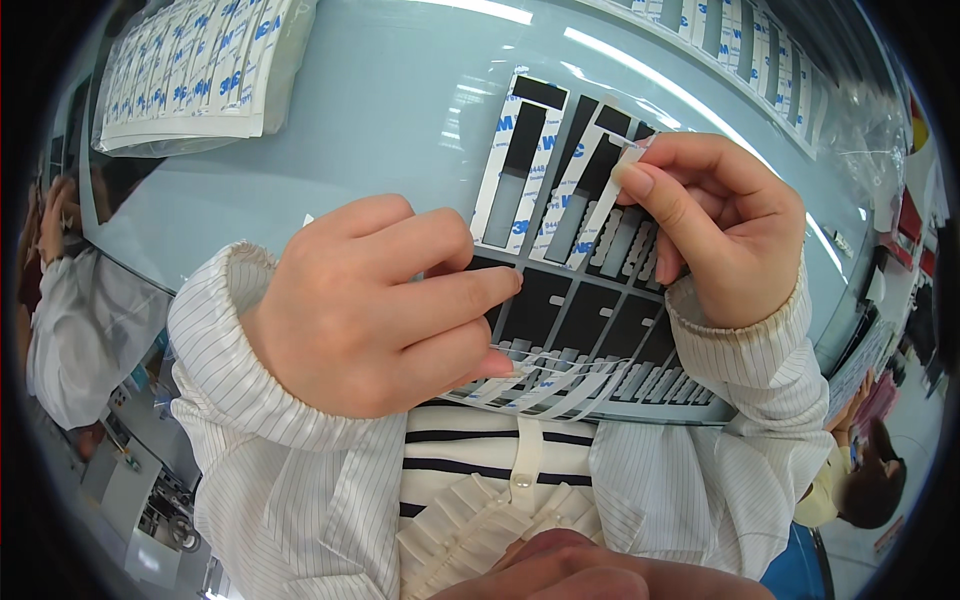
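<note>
Nearest, at the bottom of the frame: a striped top with a white ruffled placket and button (pixel 520 481), pinstriped sleeves rising on both sides

Just above, in the centre: left hand (pixel 370 310) curled, fingers pressed together, fingertips pinning the sheet of black adhesive strips (pixel 590 320) against the table edge; thumb side hidden, so cannot tell whether anything is pinched underneath. Loose peeled white liner strips (pixel 570 385) curling out below the left fingertips, hanging over the sheet's near edge toward the body

Right of centre, a little higher: right hand (pixel 715 225) with thumb and forefinger pinched on the end of one narrow white liner strip (pixel 605 210), lifted off the sheet and slanting down to the left. Sheet itself flat on the pale blue table (pixel 400 130), between and partly under both hands, upper rows still covered with printed white liner, lower rows bare black

Beyond the hands: wide bare stretch of table across the upper middle. Upper left corner: a stack of printed white sheets (pixel 200 70) in a clear bag, well apart from the hands. Upper right rim: another row of similar strip sheets (pixel 760 50), with crumpled clear plastic (pixel 870 130) beside it

Table edge curving down at left and right; past it at far left a person in a white sleeve (pixel 80 320), at lower right another seated person (pixel 860 480)
</note>
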Tool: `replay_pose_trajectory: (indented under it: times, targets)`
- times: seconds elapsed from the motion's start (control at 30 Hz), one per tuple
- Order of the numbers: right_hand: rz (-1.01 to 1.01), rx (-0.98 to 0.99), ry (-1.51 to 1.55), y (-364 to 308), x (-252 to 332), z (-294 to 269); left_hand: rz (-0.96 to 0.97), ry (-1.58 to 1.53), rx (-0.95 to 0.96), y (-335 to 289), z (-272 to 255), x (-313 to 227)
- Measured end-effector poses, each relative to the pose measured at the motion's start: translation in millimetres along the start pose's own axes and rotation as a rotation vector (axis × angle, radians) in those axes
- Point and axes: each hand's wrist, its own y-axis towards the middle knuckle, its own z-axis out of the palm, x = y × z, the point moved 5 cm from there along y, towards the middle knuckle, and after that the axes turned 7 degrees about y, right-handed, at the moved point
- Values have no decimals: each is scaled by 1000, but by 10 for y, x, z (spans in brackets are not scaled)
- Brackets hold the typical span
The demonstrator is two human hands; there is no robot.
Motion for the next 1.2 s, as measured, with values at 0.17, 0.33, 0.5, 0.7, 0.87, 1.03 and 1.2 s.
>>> replay_pose_trajectory:
  times: [0.17, 0.33, 0.5, 0.7, 0.87, 1.03, 1.2]
  targets:
    - [-16, -2, -12, -8, 10, -3, 2, 20, 1, 5, -1, -23]
    - [-19, -4, -26, 0, 0, -13, 10, 20, 5, 18, 12, -15]
    - [-20, -1, -31, -5, 13, -12, 19, 20, 10, 18, 6, -23]
    - [-34, 7, -36, -3, 2, -14, 26, 32, -1, 24, 5, -31]
    - [-40, 7, -48, 1, -5, -24, 15, 53, 8, 47, 4, -23]
    - [-53, 4, -59, 9, -6, -21, 29, 43, 33, 43, 38, -9]
    - [-72, 5, -59, 4, 5, -14, 25, 41, 60, 55, 41, -23]
